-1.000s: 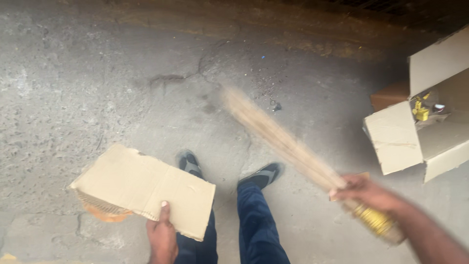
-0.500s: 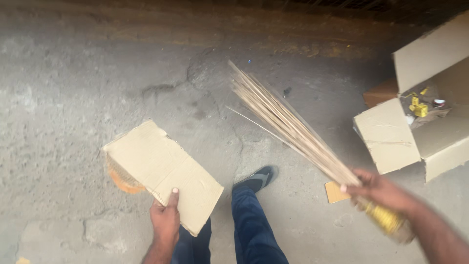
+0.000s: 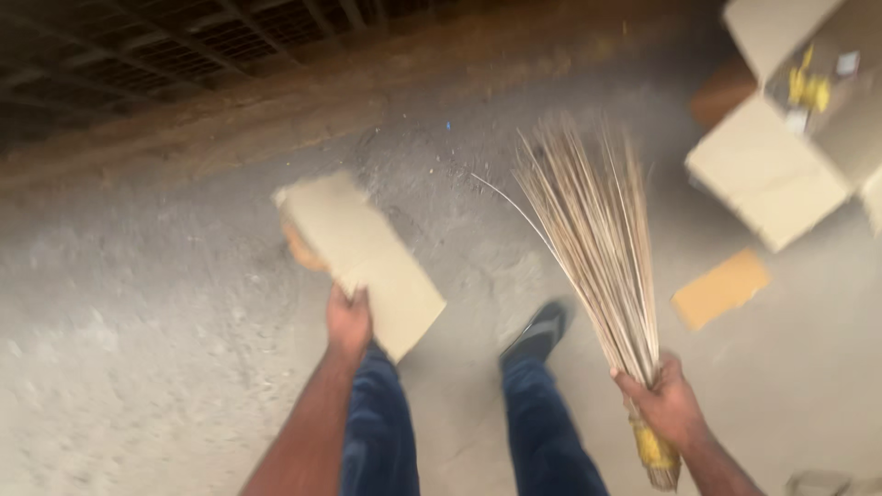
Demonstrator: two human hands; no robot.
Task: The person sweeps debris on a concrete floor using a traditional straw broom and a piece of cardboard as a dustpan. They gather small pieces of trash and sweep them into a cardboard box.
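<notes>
Now I am swinging the stick broom (image 3: 595, 241) upright, its bristles pointing away, my right hand (image 3: 669, 406) clamped on its bound neck. My left hand (image 3: 349, 321) is gripping the cardboard sheet (image 3: 367, 257), raised higher over the concrete floor (image 3: 147, 303) than before.

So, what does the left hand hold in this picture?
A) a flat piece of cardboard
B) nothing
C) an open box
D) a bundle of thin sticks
A: the left hand grips the edge of a flat piece of cardboard, while the right hand holds the stick broom.
</notes>
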